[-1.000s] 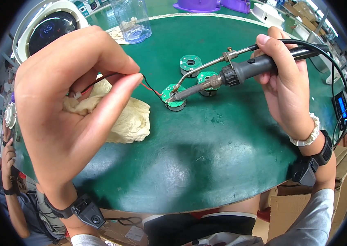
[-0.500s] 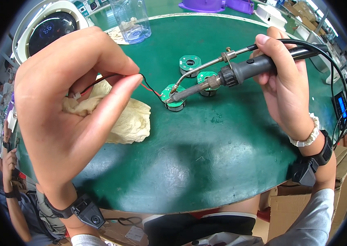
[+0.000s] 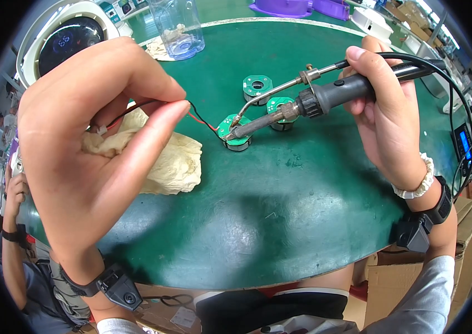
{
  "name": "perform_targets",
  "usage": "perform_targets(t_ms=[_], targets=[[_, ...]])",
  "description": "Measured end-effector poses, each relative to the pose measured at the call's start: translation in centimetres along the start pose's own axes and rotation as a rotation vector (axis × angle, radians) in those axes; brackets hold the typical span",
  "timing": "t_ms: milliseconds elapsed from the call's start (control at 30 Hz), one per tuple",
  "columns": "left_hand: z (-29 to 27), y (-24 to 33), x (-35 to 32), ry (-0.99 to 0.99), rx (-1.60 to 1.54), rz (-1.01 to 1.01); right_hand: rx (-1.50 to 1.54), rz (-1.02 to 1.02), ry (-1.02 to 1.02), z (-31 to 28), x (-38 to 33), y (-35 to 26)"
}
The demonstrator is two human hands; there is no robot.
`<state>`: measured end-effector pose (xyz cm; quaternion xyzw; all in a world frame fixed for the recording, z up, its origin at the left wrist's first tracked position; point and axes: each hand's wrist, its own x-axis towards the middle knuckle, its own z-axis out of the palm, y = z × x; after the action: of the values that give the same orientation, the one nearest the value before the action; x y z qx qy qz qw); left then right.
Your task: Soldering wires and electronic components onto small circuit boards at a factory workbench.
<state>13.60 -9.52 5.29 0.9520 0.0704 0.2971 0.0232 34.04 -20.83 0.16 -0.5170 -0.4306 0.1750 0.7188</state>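
Note:
Between thumb and forefinger my left hand (image 3: 99, 133) pinches a pair of thin wires (image 3: 201, 115), one red and one black. Their ends reach a round green circuit board (image 3: 228, 123) on a dark ring-shaped base. My right hand (image 3: 383, 106) grips a black soldering iron (image 3: 341, 93) with a thin metal feed tube (image 3: 272, 91) clamped along it. The iron's tip and the tube's end meet at this board, by the wires. A small white connector (image 3: 102, 129) on the wires shows inside my left hand. Below that hand lies a crumpled cream cloth (image 3: 177, 167).
Two similar boards, one farther back (image 3: 257, 84) and one partly behind the iron (image 3: 278, 103), stand on the green table (image 3: 302, 211). A clear plastic container (image 3: 183, 39) and a white device with a dark display (image 3: 71, 44) stand at the back left. Cardboard boxes (image 3: 414, 284) sit lower right.
My left hand has shifted very slightly left with the wires. The iron stays at the same board. At the far left, another person's hand has moved.

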Motion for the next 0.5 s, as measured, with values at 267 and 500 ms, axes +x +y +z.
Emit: perform_targets(t_ms=[267, 500], targets=[[-0.09, 0.06, 0.04, 0.007, 0.011, 0.004, -0.014, 0.021, 0.002, 0.06, -0.02, -0.13], [0.09, 0.02, 0.03, 0.01, 0.02, 0.017, -0.006, 0.021, 0.009, 0.05, -0.09, -0.08]])
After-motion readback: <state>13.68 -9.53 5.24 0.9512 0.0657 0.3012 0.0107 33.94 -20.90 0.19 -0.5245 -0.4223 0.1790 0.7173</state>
